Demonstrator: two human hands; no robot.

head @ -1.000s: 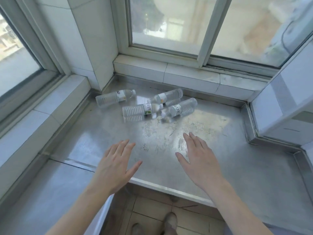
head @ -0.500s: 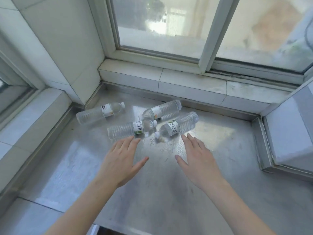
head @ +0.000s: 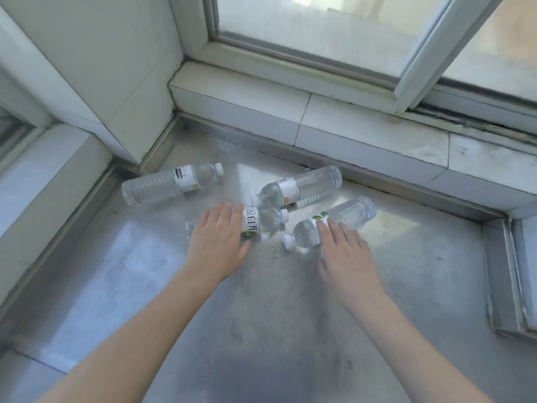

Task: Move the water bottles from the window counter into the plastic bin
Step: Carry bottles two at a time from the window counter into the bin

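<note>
Steel surface (head: 290, 330) fills the view, scuffed and shiny, below a tiled sill (head: 363, 132) and window (head: 334, 27). Four clear plastic bottles with white caps and white labels lie on their sides near the back corner. The far-left bottle (head: 165, 184) lies apart; the back bottle (head: 302, 184) lies just beside the middle bottle (head: 261, 221). Left hand (head: 218, 237) rests flat on the middle bottle, fingers straight. Right hand (head: 345, 254) lies with straight fingers on the right bottle (head: 348, 212), perhaps only touching its label.
</note>
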